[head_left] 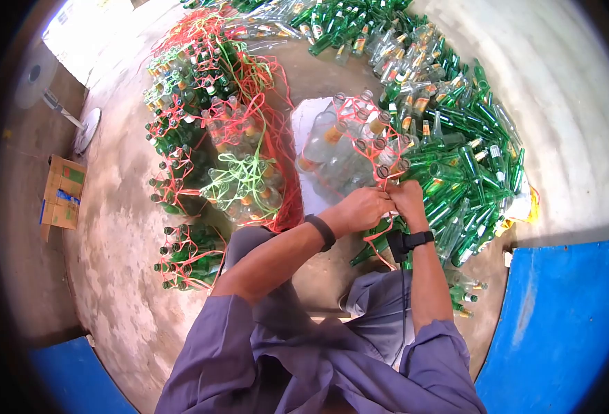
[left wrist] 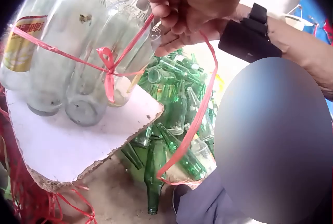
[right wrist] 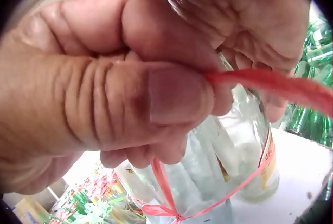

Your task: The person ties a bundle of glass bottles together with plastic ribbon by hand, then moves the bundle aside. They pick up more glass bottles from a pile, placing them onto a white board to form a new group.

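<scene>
A bundle of clear glass bottles (head_left: 332,145) stands upright on a white board (left wrist: 99,146). Red plastic strap (left wrist: 182,156) runs around the bottles and between their necks, with a looped knot low on the side. My left hand (head_left: 366,209) pinches the strap between thumb and bent forefinger; a length trails from the pinch. Close beside it, my right hand (head_left: 408,200) has its fingers curled at the strap near the bottle necks. The right fingertips are partly hidden behind the left hand in the left wrist view.
Loose green bottles (head_left: 449,186) lie heaped to the right, mixed with clear ones farther back. Strapped bottle bundles (head_left: 242,186) stand at left beside tangled red strap (head_left: 284,159). A fan (head_left: 87,130) and a cardboard box (head_left: 63,193) are at far left.
</scene>
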The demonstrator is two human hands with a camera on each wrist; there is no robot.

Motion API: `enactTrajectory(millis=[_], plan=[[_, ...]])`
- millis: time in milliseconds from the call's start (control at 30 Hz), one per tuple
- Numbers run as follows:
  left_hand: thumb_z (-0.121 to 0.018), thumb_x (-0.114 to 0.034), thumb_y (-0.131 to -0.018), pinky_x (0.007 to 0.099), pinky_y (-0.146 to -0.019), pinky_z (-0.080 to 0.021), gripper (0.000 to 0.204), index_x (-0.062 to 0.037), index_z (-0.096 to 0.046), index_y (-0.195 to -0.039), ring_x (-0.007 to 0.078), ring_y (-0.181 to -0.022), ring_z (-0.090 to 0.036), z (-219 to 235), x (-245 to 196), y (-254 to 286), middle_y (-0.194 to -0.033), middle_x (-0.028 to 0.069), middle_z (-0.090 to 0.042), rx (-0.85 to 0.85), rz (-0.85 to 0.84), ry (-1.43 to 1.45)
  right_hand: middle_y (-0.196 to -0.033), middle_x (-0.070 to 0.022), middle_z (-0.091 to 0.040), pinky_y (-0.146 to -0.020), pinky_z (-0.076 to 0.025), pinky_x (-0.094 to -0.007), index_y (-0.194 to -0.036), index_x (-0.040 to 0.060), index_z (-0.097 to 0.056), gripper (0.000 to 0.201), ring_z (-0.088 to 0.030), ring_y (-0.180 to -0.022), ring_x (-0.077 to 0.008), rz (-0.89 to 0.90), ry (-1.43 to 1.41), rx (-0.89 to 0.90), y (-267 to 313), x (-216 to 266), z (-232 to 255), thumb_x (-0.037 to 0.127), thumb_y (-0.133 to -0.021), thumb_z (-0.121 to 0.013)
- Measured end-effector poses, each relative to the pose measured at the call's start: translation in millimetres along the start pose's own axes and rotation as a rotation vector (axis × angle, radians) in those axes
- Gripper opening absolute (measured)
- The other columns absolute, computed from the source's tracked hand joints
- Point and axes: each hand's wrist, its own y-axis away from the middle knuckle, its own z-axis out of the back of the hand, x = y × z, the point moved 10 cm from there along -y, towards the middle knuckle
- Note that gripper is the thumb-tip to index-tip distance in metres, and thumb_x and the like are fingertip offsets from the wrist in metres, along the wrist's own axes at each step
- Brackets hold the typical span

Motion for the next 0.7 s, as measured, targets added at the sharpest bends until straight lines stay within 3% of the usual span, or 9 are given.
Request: enactTrajectory(millis=[67,133,167,200,267,367,533,633,700], plan=[[-0.059,-0.002,-0.072,0.0455,-0.076,-0.052,0.019,-0.0007,-0.065,-0.091,0.0362,-0.086,-0.064,-1.1,-7.9,-1.9,-0.083,0.0167,-0.064,-0.012,-0.037,0.000,-0.066,-0.0232,-0.066,-0.055,-0.053,-0.0398,-0.079,-0.0058,-0.070,0.025,-0.068,-0.058,-0.0279,-0.017,0.111,0.088,7.8,0.5,-0.2,0.019,-0.079,-0.067],[-0.059,-0.003,-0.073,0.0451,-0.077,-0.052,0.023,-0.0015,-0.067,-0.095,0.0359,-0.087,-0.064,-2.0,-13.3,-2.6,-0.086,0.0167,-0.066,-0.022,-0.069,-0.006,-0.065,-0.0086,-0.066,-0.047,-0.046,-0.0306,-0.076,-0.0054,-0.072,0.019,-0.061,-0.056,-0.0128,-0.293,-0.523,0.235,25.1,-2.8,-10.6,0.010,-0.084,-0.063],[-0.060,-0.003,-0.073,0.0451,-0.079,-0.052,0.025,-0.0024,-0.068,-0.097,0.0358,-0.088,-0.065,-4.8,-12.3,-3.0,-0.089,0.0163,-0.067,-0.005,-0.051,-0.028,-0.074,-0.0053,-0.067,-0.050,-0.048,-0.0249,-0.078,-0.0046,-0.072,0.018,-0.062,-0.059,-0.0118,-0.287,-0.639,0.271,29.3,11.7,-7.5,0.007,-0.086,-0.061],[-0.060,-0.003,-0.074,0.0450,-0.080,-0.052,0.027,-0.0033,-0.069,-0.100,0.0356,-0.090,-0.065,-5.9,-12.3,-3.6,-0.091,0.0158,-0.068,0.013,-0.034,-0.050,-0.074,-0.0053,-0.067,-0.050,-0.048,-0.0249,-0.078,-0.0046,-0.072,0.018,-0.062,-0.059,-0.0118,-0.287,-0.645,0.272,27.9,7.2,-9.6,0.007,-0.086,-0.061],[-0.061,-0.003,-0.073,0.0450,-0.081,-0.052,0.027,-0.0031,-0.069,-0.099,0.0356,-0.091,-0.065,-2.3,-15.7,-4.6,-0.092,0.0158,-0.068,-0.002,-0.034,-0.058,-0.080,-0.0070,-0.069,-0.059,-0.052,-0.0247,-0.086,-0.0048,-0.071,0.016,-0.065,-0.067,-0.0119,-0.258,-0.931,0.405,26.5,6.5,-25.7,0.007,-0.087,-0.060],[-0.061,-0.003,-0.073,0.0449,-0.084,-0.052,0.026,-0.0027,-0.068,-0.098,0.0357,-0.093,-0.065,-0.3,-15.1,-3.5,-0.094,0.0160,-0.068,-0.024,-0.036,-0.066,-0.079,-0.0056,-0.067,-0.060,-0.052,-0.0251,-0.090,-0.0048,-0.071,0.016,-0.063,-0.068,-0.0108,-0.265,-1.154,0.407,23.7,8.9,-30.1,0.008,-0.089,-0.062],[-0.061,-0.003,-0.073,0.0446,-0.086,-0.052,0.023,-0.0015,-0.067,-0.095,0.0355,-0.095,-0.065,4.2,-23.7,-2.7,-0.096,0.0167,-0.069,-0.080,-0.086,-0.075,-0.085,-0.0104,-0.070,-0.065,-0.055,-0.0258,-0.095,-0.0070,-0.070,0.017,-0.067,-0.072,-0.0136,-0.241,-1.134,0.374,36.3,33.9,-12.2,0.008,-0.091,-0.063],[-0.061,-0.004,-0.073,0.0444,-0.086,-0.052,0.022,-0.0033,-0.067,-0.095,0.0354,-0.096,-0.065,10.8,-29.6,-2.3,-0.097,0.0151,-0.069,-0.109,-0.072,-0.103,-0.093,-0.0148,-0.072,-0.075,-0.056,-0.0277,-0.096,-0.0088,-0.069,0.018,-0.069,-0.082,-0.0180,-0.211,-1.055,0.376,36.5,32.6,-10.4,0.008,-0.090,-0.066],[-0.061,-0.003,-0.073,0.0440,-0.088,-0.052,0.024,-0.0060,-0.069,-0.096,0.0341,-0.098,-0.065,3.9,-32.1,0.2,-0.102,0.0144,-0.070,-0.016,-0.022,-0.100,-0.090,-0.0145,-0.072,-0.072,-0.057,-0.0280,-0.094,-0.0085,-0.069,0.016,-0.069,-0.079,-0.0170,-0.205,-1.064,0.367,35.8,35.1,-14.2,0.006,-0.090,-0.065]])
